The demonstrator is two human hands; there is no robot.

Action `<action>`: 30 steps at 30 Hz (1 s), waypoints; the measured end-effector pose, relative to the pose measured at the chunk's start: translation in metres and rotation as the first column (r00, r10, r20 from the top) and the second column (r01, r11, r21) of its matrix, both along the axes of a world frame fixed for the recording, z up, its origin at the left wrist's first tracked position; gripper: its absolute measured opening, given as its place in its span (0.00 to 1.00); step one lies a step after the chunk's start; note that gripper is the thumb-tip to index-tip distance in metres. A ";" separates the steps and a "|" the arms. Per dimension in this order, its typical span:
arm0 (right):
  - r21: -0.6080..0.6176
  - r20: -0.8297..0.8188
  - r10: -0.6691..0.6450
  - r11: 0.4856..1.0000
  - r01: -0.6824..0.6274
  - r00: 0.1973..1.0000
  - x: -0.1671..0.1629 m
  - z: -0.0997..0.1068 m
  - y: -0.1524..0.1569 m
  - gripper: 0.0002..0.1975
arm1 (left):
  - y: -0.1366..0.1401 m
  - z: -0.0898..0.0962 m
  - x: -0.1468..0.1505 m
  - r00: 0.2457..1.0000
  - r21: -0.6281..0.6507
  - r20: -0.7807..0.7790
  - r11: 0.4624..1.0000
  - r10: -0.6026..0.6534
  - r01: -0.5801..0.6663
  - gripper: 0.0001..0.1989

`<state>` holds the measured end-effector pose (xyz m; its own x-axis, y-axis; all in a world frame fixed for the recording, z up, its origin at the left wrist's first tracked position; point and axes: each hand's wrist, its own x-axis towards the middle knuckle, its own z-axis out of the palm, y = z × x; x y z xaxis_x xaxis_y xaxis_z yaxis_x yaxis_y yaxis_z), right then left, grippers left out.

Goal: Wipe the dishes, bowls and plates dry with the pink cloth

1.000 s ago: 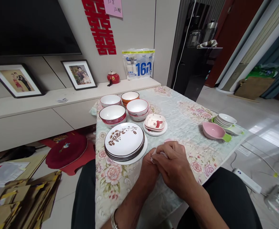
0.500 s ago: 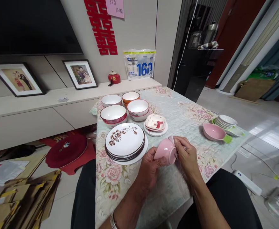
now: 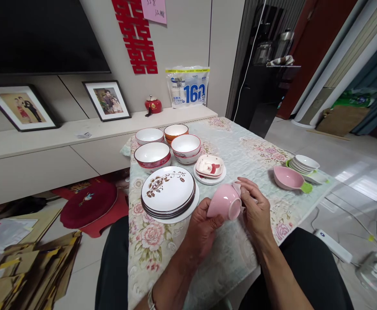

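A pink bowl is tipped on its side above the near part of the table, its round foot facing me and to the right. My left hand grips its left side, thumb on the outer wall. At the bowl's right edge, my right hand has its fingers closed round a pale, thin cloth, pressed against the bowl. Most of the cloth is hidden by the fingers. Left of the bowl is a stack of brown-rimmed flowered plates; just beyond it, small square dishes sit on white plates.
Several larger bowls stand at the table's far left. Near its right edge are another pink bowl with a green handle and a stack of small white bowls. A flowered cloth covers the table. A red stool stands left.
The pink bowl has turned slightly, showing more of its outer wall and foot. My right hand has moved a little right, its fingers rising along the rim.
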<state>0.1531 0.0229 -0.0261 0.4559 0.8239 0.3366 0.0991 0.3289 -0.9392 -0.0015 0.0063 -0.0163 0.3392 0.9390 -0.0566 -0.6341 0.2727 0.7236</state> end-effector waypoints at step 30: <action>0.025 0.330 -0.029 0.999 0.022 0.944 0.006 0.022 -0.012 0.06 | -0.001 0.002 -0.003 0.995 0.019 -0.083 0.999 -0.047 0.048 0.18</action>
<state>0.1591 0.0106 -0.0036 0.3367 0.8046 0.4891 0.4111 0.3417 -0.8452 -0.0045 0.0057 -0.0145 0.3784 0.9232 -0.0670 -0.5586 0.2855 0.7787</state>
